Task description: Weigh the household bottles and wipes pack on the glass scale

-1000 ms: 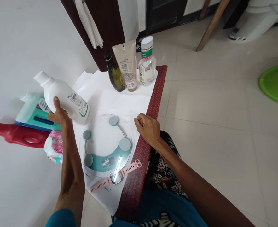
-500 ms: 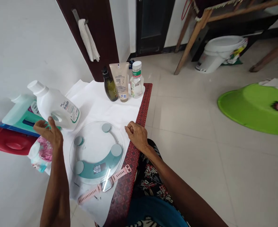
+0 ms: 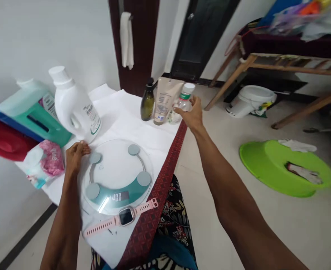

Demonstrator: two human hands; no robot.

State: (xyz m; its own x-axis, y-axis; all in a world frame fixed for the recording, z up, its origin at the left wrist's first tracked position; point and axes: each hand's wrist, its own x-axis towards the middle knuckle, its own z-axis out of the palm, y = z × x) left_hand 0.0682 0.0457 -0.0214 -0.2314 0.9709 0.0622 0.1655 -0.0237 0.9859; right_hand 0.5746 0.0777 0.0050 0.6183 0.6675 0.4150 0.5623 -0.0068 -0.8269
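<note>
While the right hand (image 3: 193, 115) reaches toward the upper middle of the frame, its thumb and fingers stand wide apart around a small clear bottle (image 3: 182, 102) with a white cap and a green band; whether they touch it cannot be told. The bottle is upright near the far right corner of a table (image 3: 165, 165) with a red patterned edge, mostly covered by a white cloth (image 3: 117, 112). Just left of it are a beige tube (image 3: 167, 98) standing on its cap and a dark green bottle (image 3: 148, 103) with a black top.

At left of center, the left hand (image 3: 75, 155) is narrow, its fingers curled in and nothing seen in them, between the base of a big white jug (image 3: 79, 108) and the rim of a round glass scale (image 3: 117, 165). The scale lies flat, zeros on its display, and a pink watch (image 3: 126, 216) with its strap spread out lies along its lower edge.

Along the left of the frame are a teal jug (image 3: 38, 108), a red bottle (image 3: 8, 138) and a pink and white packet (image 3: 48, 159). On the floor at right are a bright green basin (image 3: 267, 172) and, above it in the frame, a white bucket (image 3: 247, 100).
</note>
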